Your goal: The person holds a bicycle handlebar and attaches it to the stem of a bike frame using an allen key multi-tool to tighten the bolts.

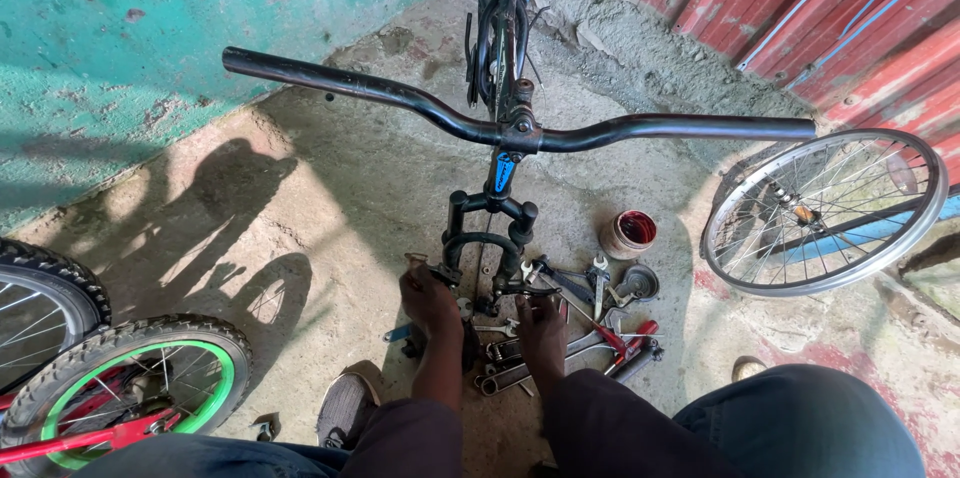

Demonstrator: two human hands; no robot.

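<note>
A black bicycle stands in front of me with no front wheel, its wide handlebar (640, 128) across the view and its black suspension fork (487, 238) pointing down to the concrete. My left hand (428, 300) grips the bottom of the left fork leg. At the bottom of the right fork leg, my right hand (541, 326) has its fingers closed around the leg's end. Whether either hand also holds a tool is hidden. Several spanners (510, 363) lie on the ground under and between the hands.
A loose spoked wheel rim (825, 210) leans at the right by a red corrugated wall. An open tin (628, 234) and its lid (638, 281) sit near the tools. Small bikes' tyres, one with a green rim (140, 388), stand at the lower left. My shoe (345, 408) rests nearby.
</note>
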